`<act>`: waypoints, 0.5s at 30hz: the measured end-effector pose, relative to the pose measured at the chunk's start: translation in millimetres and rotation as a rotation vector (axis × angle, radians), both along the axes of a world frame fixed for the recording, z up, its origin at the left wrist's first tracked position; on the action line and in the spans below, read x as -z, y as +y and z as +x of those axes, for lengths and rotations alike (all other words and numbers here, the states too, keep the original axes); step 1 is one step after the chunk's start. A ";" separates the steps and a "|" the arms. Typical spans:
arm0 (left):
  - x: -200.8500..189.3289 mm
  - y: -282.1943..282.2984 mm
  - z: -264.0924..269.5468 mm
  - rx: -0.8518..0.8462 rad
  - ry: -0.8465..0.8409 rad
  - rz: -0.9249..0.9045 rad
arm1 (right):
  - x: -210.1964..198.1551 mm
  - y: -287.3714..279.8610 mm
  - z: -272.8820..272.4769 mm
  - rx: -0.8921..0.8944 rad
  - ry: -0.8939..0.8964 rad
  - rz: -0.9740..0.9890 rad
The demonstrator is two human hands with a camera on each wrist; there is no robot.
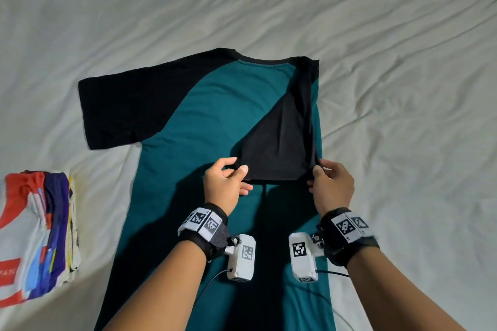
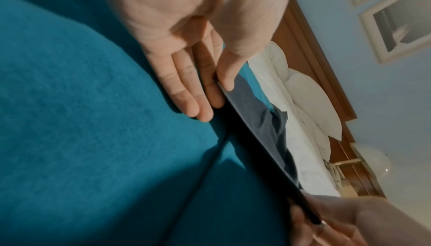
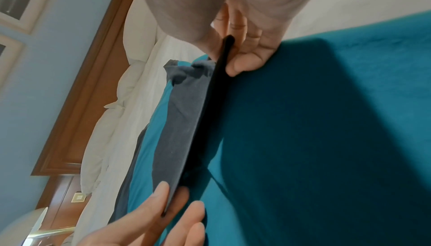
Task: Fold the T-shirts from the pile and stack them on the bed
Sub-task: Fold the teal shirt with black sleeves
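We see a teal T-shirt (image 1: 204, 169) with black raglan sleeves spread flat on the bed (image 1: 376, 35), collar toward twelve o'clock and hem toward six. Its left sleeve (image 1: 129, 110) lies flat, stretched out toward nine o'clock, while its right sleeve (image 1: 279, 142) is folded inward over the teal body, its cuff edge raised slightly off the fabric. At eight o'clock a stack of folded T-shirts (image 1: 37, 236) in red, white and blue rests on the sheet.
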State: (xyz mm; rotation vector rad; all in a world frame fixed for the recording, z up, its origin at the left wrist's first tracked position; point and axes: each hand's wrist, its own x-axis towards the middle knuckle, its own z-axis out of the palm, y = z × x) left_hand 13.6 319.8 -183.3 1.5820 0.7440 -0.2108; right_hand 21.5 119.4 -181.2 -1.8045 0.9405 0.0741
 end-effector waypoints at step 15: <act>9.2 1.1 -1.6 0.106 0.057 0.083 | -11.7 -10.6 -15.4 -0.110 0.090 -0.114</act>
